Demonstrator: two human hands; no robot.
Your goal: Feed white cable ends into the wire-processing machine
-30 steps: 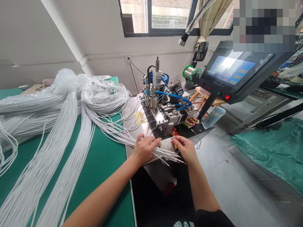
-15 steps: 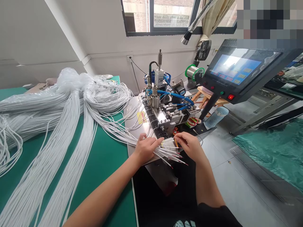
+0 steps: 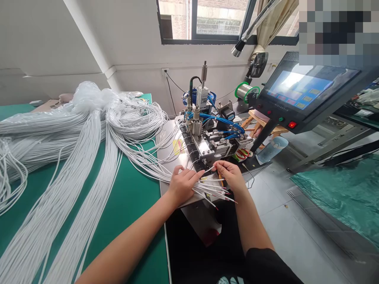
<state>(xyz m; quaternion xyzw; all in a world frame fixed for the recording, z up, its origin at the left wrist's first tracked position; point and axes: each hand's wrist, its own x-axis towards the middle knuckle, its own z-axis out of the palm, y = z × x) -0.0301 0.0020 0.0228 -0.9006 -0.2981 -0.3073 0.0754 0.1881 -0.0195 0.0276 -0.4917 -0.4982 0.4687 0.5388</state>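
My left hand (image 3: pixel 181 185) lies curled over a fan of thin white wires (image 3: pixel 211 191) whose red-tipped ends stick out over the front edge of a steel plate (image 3: pixel 168 144). My right hand (image 3: pixel 230 174) pinches a single white wire (image 3: pixel 209 170) and holds its end toward the small machine (image 3: pixel 207 136) with blue air hoses. The wires run back left into large white bundles (image 3: pixel 89 134) on the green mat.
A touch-screen control box (image 3: pixel 296 92) with red and green buttons stands at the right. A spool of solder wire (image 3: pixel 245 90) and a small fan (image 3: pixel 257 65) sit behind the machine. Red-handled scissors (image 3: pixel 241 153) lie right of the machine. Plastic-wrapped wire bundles (image 3: pixel 35 130) cover the mat's left.
My right hand has lifted from the fanned wire ends and moved up toward the machine with one wire pinched. My left hand has stayed on the wires.
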